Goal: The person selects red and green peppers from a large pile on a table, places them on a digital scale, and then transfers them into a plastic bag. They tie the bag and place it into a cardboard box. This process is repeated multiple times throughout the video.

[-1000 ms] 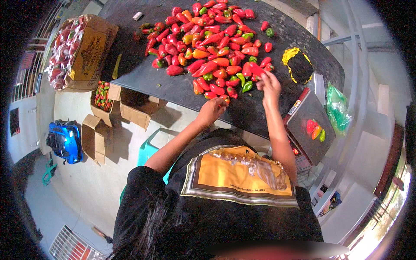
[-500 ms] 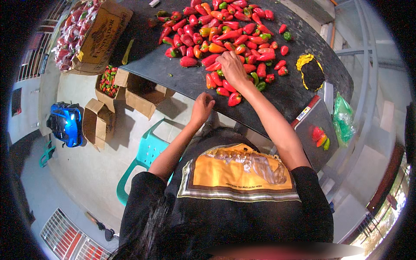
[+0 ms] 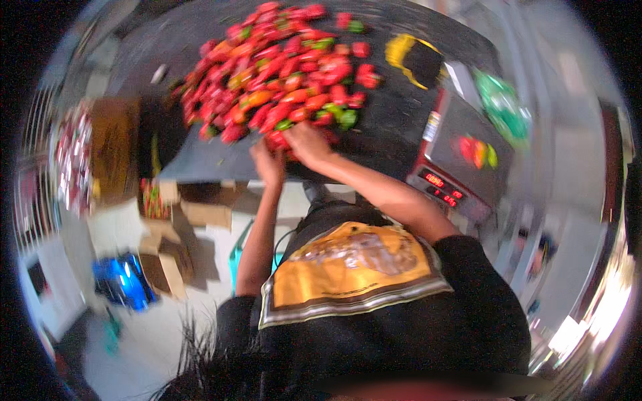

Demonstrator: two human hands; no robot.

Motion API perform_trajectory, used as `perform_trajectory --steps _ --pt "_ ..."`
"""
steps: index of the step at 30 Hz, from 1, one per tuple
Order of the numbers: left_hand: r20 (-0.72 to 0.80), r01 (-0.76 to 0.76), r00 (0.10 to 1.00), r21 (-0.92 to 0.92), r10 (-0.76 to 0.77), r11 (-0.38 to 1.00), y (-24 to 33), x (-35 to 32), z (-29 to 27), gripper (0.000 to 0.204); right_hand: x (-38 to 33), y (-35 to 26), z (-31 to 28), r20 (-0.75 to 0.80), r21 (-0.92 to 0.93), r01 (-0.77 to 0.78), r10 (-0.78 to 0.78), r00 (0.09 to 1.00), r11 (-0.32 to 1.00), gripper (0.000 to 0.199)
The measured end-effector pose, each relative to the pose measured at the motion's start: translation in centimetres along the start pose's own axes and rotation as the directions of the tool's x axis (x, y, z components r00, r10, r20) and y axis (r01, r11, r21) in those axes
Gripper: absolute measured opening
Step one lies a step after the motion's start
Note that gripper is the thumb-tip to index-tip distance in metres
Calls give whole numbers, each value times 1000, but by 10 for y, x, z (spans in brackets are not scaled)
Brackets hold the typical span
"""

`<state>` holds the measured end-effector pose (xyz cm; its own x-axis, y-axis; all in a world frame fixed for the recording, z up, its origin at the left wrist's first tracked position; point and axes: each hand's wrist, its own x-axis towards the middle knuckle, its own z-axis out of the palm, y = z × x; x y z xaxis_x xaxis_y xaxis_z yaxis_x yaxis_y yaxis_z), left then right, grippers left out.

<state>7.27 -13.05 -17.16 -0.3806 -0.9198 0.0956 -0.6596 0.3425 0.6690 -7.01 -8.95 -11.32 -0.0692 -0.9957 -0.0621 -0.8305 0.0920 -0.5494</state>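
A large heap of red peppers (image 3: 267, 87), with some orange and green among them, covers the middle of the dark table (image 3: 374, 144). At its near edge my right hand (image 3: 309, 144) reaches in with bent fingers, touching a red pepper (image 3: 275, 140). Close beside it, my left hand (image 3: 269, 164) is raised at the table's front edge, its fingertips next to that same pepper. Motion blur smears the fingers of both hands, and whether either one grips the pepper cannot be made out.
Right of the heap stands a digital scale (image 3: 461, 144) with a few peppers on its plate. A green plastic bag (image 3: 505, 110) and a black-and-yellow item (image 3: 422, 63) lie near it. Cardboard boxes (image 3: 160, 257) and a blue bag (image 3: 124, 281) are on the floor at left.
My view has swung, so the table and scale appear turned and shifted left. My left hand has come up from the table edge to beside my right hand, which stays at the heap's near edge.
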Motion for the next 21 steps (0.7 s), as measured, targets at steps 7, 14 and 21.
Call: perform_trajectory --steps 7,14,21 --pt "-51 36 998 -142 -44 989 -10 0 -2 36 -60 45 -120 -638 297 -13 209 741 955 35" --pt "-23 64 995 -588 -96 806 56 11 -2 35 -226 186 -243 -808 5 -523 312 500 852 45" --pt "75 -409 902 -172 426 896 180 53 30 30 -291 271 -268 -529 -54 -630 513 676 775 39"
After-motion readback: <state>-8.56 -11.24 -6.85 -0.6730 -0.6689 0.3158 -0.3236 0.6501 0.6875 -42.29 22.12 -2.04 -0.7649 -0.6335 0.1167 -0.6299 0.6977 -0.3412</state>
